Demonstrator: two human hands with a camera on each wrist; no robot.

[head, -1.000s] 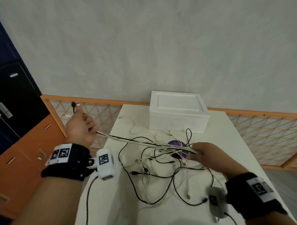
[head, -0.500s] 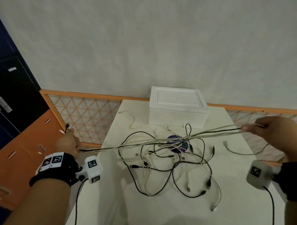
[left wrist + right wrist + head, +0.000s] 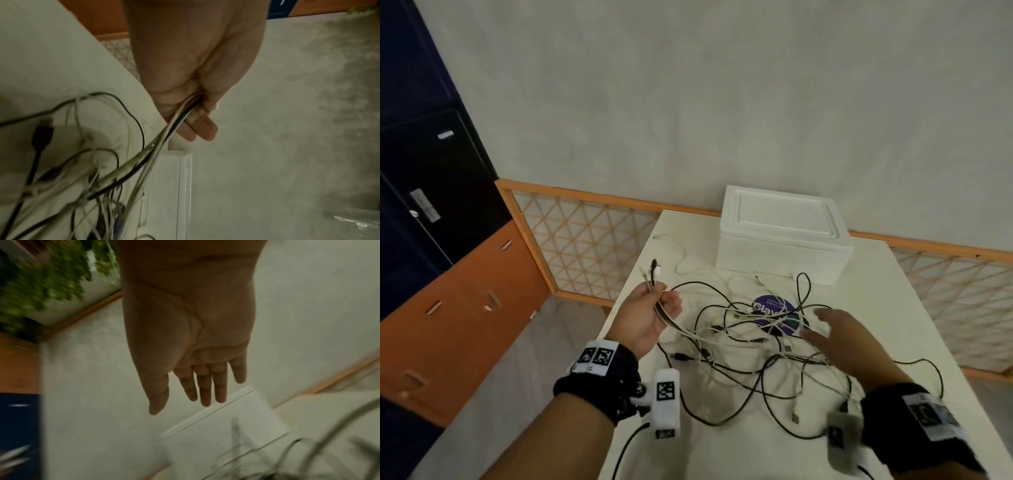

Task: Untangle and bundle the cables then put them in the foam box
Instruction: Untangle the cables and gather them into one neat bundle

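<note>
Half a second ago both arms were spread wide with a few strands pulled taut between them; now the right hand has let go and come back over the pile, while the left hand has drawn in to the table's near-left edge with the strands slack.

From the head camera, the left hand curls around a small bunch of thin black and white cable ends, whose plugs stick up above the fist. Those strands trail down to the right into the tangled heap of black and white cables spread across the white tabletop. The right hand hovers flat over the right part of the heap, fingers straight and holding nothing, just beside a round purple sticker-like disc half buried under the wires. The white rectangular foam box with its lid on stands at the far side of the table, beyond the heap and apart from both hands.

The left wrist camera shows the fingers closed around the bunched strands, which run down out of the fist into the blurred tangle, with the foam box beyond.

The right wrist camera, smeared by motion, shows the palm bare and the fingers stretched out, with the foam box ahead of them and blurred wires to the lower right.
</note>
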